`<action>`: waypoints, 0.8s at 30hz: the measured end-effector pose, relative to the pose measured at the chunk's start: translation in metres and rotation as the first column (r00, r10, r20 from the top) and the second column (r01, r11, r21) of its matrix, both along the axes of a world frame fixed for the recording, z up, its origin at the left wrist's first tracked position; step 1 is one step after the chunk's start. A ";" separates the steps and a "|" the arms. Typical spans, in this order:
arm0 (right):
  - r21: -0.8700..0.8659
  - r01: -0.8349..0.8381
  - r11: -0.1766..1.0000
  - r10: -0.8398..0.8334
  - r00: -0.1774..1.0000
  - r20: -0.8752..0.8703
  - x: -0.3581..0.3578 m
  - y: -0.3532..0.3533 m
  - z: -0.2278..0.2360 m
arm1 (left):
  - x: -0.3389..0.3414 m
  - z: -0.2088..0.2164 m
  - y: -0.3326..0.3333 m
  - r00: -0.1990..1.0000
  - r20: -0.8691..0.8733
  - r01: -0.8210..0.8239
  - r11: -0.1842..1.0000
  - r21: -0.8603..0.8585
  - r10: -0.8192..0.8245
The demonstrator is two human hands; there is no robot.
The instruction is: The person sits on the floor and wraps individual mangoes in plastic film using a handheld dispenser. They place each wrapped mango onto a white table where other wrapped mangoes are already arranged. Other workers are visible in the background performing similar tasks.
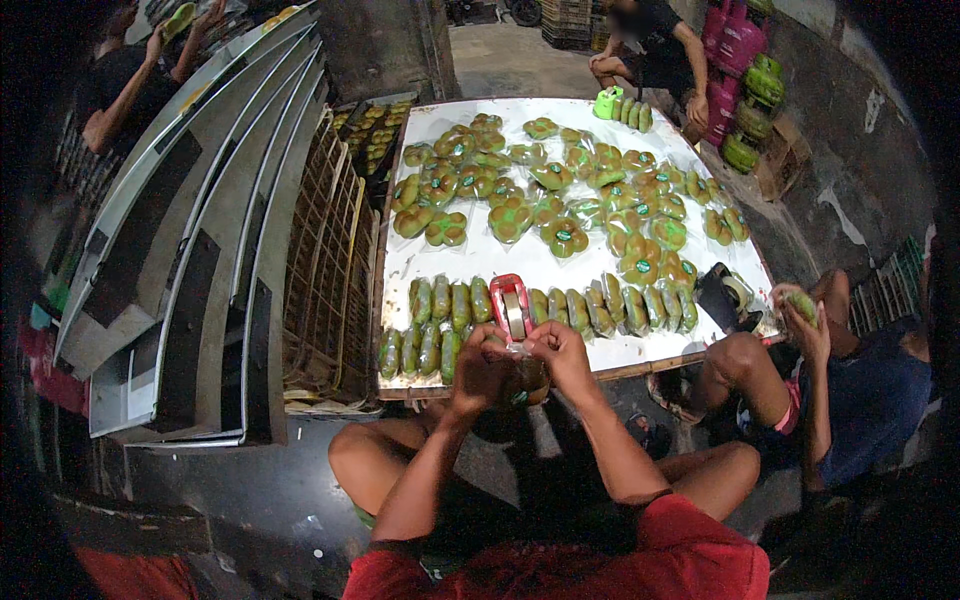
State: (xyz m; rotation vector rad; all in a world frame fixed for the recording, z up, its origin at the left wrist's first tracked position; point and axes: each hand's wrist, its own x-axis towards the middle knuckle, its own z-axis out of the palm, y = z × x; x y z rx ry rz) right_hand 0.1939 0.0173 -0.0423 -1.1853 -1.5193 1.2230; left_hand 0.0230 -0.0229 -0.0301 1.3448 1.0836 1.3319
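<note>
My left hand (481,366) and my right hand (562,358) are together at the table's near edge. Both pinch the gathered top of a clear plastic bag, with a brown bun (527,379) hanging below my fingers. Just beyond them stands a red tape dispenser (511,305) with a roll of clear tape. To the left, long green-brown bread rolls in clear wrap (441,298) lie in two rows. Another row of wrapped rolls (603,308) runs right from the dispenser. Farther back, many flower-shaped green-brown breads in clear bags (503,217) are spread out, partly overlapping.
The white table (430,262) fills the middle. Left of it stand a brown crate (325,265) and stacked metal trays (200,300). A black tape dispenser (728,293) sits at the right corner. One person (860,390) at right holds a wrapped roll; another squats behind. Gas cylinders (740,45) stand far right.
</note>
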 end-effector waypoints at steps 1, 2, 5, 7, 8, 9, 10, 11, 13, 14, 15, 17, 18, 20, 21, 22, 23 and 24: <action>0.031 0.013 0.999 -0.014 0.999 0.047 -0.005 0.000 0.003 | -0.005 -0.005 -0.001 1.000 0.012 -0.005 0.999 0.041 0.004; 0.237 -0.027 0.971 0.022 0.999 0.025 -0.004 -0.006 0.006 | -0.008 -0.027 0.002 0.998 0.041 -0.062 0.989 0.132 0.057; 0.535 -0.113 0.837 -0.037 0.964 0.262 0.004 -0.009 0.004 | -0.004 -0.030 0.009 0.991 -0.006 -0.128 0.976 0.174 0.131; 0.533 -0.053 0.845 -0.073 0.974 0.213 0.006 -0.010 -0.001 | -0.004 -0.040 0.013 0.948 -0.286 -0.075 0.972 0.221 0.138; 0.534 -0.028 0.845 -0.082 0.980 0.182 0.004 -0.010 -0.002 | -0.013 -0.055 0.018 0.845 -0.511 -0.009 0.959 0.282 0.158; 0.388 0.040 0.921 -0.074 0.994 0.074 0.003 -0.011 -0.007 | -0.014 -0.062 0.021 0.694 -0.698 0.074 0.946 0.316 0.179; 0.224 0.091 0.970 -0.085 0.996 -0.036 0.000 -0.014 -0.014 | -0.011 -0.070 0.019 0.684 -0.716 0.005 0.981 0.196 0.139; 0.051 0.122 0.991 -0.114 0.983 -0.142 -0.003 -0.018 -0.022 | -0.006 -0.078 0.014 0.677 -0.729 -0.065 0.995 0.072 0.097; 0.095 0.206 0.974 -0.187 0.966 -0.176 -0.008 -0.029 -0.041 | 0.005 -0.091 0.006 0.703 -0.706 -0.149 0.988 -0.025 0.088; 0.115 0.244 0.963 -0.219 0.956 -0.196 -0.010 -0.031 -0.049 | 0.007 -0.097 -0.001 0.729 -0.672 -0.173 0.985 -0.001 0.128; 0.131 0.263 0.956 -0.222 0.939 -0.264 -0.014 -0.030 -0.053 | 0.006 -0.103 -0.004 0.758 -0.623 -0.218 0.975 0.039 0.194; 0.157 0.297 0.942 -0.215 0.892 -0.397 -0.023 -0.028 -0.060 | 0.001 -0.113 -0.008 0.796 -0.489 -0.334 0.933 0.135 0.356; -0.101 0.276 0.956 -0.288 0.814 -0.504 -0.023 -0.018 -0.068 | 0.001 -0.120 -0.013 0.806 -0.401 -0.401 0.900 0.173 0.436; -0.181 0.198 0.963 -0.212 0.975 -0.060 -0.001 0.009 -0.066 | 0.007 -0.061 -0.020 0.886 -0.171 -0.406 0.900 0.158 0.430; -0.159 0.171 0.972 -0.142 0.973 0.181 0.006 0.026 -0.084 | 0.011 -0.014 -0.020 0.909 -0.046 -0.402 0.900 0.169 0.415; -0.164 0.180 0.970 -0.134 0.957 0.256 0.005 0.037 -0.107 | 0.013 0.013 -0.021 0.909 -0.076 -0.389 0.899 0.200 0.410; -0.170 0.184 0.968 -0.121 0.938 0.325 0.002 0.043 -0.127 | 0.008 0.012 -0.020 0.905 -0.057 -0.406 0.896 0.182 0.422; -0.062 0.137 0.989 -0.095 0.889 0.448 -0.008 0.046 -0.124 | 0.001 0.013 -0.016 0.894 -0.037 -0.436 0.885 0.162 0.447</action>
